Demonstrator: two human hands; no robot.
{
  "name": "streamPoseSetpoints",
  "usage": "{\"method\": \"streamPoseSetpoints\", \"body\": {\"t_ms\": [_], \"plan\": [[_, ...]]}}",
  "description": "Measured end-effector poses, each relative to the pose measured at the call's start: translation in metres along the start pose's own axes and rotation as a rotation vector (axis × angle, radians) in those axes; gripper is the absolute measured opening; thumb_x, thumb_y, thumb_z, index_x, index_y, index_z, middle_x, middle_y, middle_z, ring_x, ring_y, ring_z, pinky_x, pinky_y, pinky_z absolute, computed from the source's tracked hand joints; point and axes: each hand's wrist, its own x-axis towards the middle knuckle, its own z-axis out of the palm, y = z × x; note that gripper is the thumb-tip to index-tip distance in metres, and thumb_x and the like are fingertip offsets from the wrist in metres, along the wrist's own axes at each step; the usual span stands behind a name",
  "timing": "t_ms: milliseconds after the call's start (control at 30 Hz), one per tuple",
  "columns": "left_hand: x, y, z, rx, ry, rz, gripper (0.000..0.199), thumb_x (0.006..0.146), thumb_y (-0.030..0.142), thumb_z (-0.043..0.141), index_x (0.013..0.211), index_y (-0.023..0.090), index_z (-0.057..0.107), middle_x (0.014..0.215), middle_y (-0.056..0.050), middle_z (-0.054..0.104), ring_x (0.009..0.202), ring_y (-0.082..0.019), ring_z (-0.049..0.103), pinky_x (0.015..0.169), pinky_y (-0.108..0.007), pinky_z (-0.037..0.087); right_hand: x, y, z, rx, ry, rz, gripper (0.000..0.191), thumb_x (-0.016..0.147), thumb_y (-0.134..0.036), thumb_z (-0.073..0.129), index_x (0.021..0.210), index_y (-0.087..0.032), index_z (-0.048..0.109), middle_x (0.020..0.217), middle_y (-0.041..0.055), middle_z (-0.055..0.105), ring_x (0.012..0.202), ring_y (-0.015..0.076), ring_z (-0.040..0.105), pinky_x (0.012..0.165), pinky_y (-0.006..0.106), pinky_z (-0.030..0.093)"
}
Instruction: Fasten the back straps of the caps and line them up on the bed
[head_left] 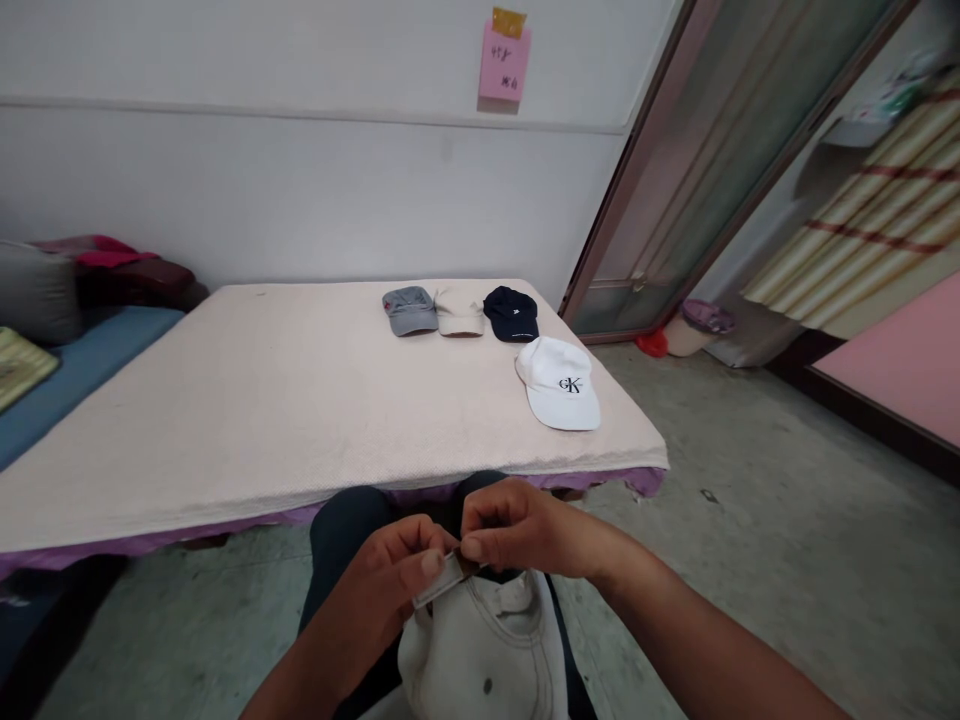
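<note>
A pale grey-beige baseball cap point(480, 650) rests on my lap, its back opening turned towards the table. My left hand point(401, 572) is closed on the light-coloured back strap point(442, 582) of this cap, thumb on top. With thumb and forefinger pinched, my right hand point(517, 525) grips the same strap's end, beside a small dark part point(469, 565) that may be a buckle. Both hands almost touch above the cap. Beyond them a white cap point(559, 380) with black letters lies near the table's right edge.
On the pinkish cloth-covered table point(285, 400) a grey cap point(410, 312), a beige cap point(459, 312) and a navy cap point(512, 315) line up near the wall. Cushions point(34, 290) are at far left. A bin point(694, 325) stands on the floor by the sliding door point(637, 200).
</note>
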Motion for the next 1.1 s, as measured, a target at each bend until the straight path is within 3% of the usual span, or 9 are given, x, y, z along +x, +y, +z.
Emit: {"method": "streamPoseSetpoints", "body": {"t_ms": [333, 500, 900, 1100], "plan": [[0.005, -0.006, -0.002, 0.168, 0.087, 0.050, 0.037, 0.071, 0.026, 0.075, 0.059, 0.018, 0.041, 0.068, 0.003, 0.051, 0.060, -0.009, 0.037, 0.053, -0.022, 0.027, 0.003, 0.001, 0.002, -0.016, -0.032, -0.007, 0.032, 0.074, -0.042, 0.072, 0.071, -0.014, 0.058, 0.057, -0.0055, 0.049, 0.051, 0.0050, 0.037, 0.044, 0.018, 0.025], [0.008, -0.014, -0.006, 0.190, 0.127, 0.079, 0.038, 0.068, 0.028, 0.078, 0.064, 0.020, 0.041, 0.065, 0.005, 0.048, 0.059, -0.009, 0.038, 0.053, -0.022, 0.028, 0.004, 0.005, 0.002, -0.038, -0.038, 0.001, 0.030, 0.074, -0.040, 0.072, 0.069, -0.015, 0.057, 0.055, -0.0074, 0.043, 0.049, 0.0044, 0.032, 0.043, 0.018, 0.022], [0.004, -0.012, -0.008, 0.170, 0.062, 0.049, 0.035, 0.066, 0.029, 0.079, 0.072, 0.019, 0.046, 0.072, 0.003, 0.053, 0.062, -0.009, 0.041, 0.055, -0.022, 0.030, 0.004, 0.003, 0.003, -0.182, -0.016, 0.004, 0.024, 0.076, -0.034, 0.068, 0.067, -0.015, 0.055, 0.056, -0.0071, 0.041, 0.051, 0.0048, 0.032, 0.043, 0.018, 0.023], [0.002, -0.008, -0.006, 0.152, 0.092, 0.026, 0.034, 0.069, 0.028, 0.078, 0.070, 0.019, 0.045, 0.069, 0.004, 0.051, 0.062, -0.009, 0.042, 0.055, -0.022, 0.029, 0.007, 0.010, 0.003, 0.007, -0.098, -0.020, 0.022, 0.077, -0.033, 0.067, 0.070, -0.015, 0.057, 0.059, -0.0053, 0.050, 0.050, 0.0047, 0.039, 0.043, 0.017, 0.028]]}}
